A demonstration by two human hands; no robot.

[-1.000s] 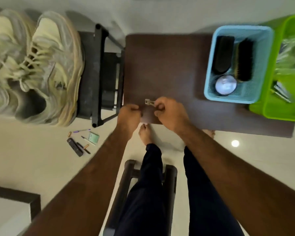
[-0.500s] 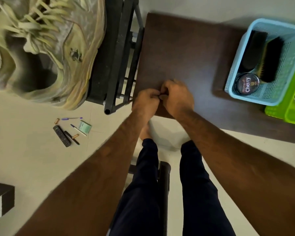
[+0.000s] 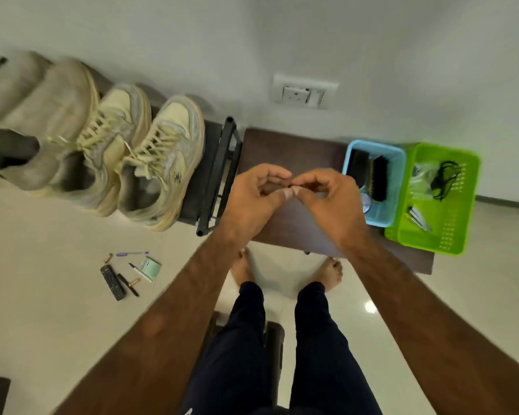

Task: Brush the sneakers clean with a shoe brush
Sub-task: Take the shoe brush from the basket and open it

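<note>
Lying beneath and beyond both grips, the dark brown desk (image 3: pixel 282 145) stands against the pale wall. A black shoe rack (image 3: pixel 219 163) stands just left of the left grip. It carries the cream sneakers (image 3: pixel 162 163) side by side, laces up and toes toward the wall, well apart from either grip. Further left on the rack is a blurred grey pair (image 3: pixel 42 115).

A green basket (image 3: pixel 441 244) sits farthest to the right of the right grip, on the desk's end. A black cord (image 3: pixel 444 178) lies inside it. A blue basket (image 3: pixel 378 218) touches the green one, and the right grip partly covers its near corner.

The left grip (image 3: pixel 252 199) and the right grip (image 3: pixel 327 202) are raised above the desk and meet in the middle. Both are narrow, with fingers curled and thumb tips touching each other. A dark sliver shows between the fingertips, too small to name. I cannot tell whether either grip holds it.

The shoe brush (image 3: pixel 379 181) stands on edge in the blue basket, just right of the right grip, with its black bristles showing. A second dark brush (image 3: pixel 358 166) lies beside it. A pale round tin (image 3: pixel 367 202) is half hidden behind the right grip.

On the floor, below and left of the left grip, lie a black remote (image 3: pixel 113 283), a purple pen (image 3: pixel 132 253), and a few other small items.
</note>
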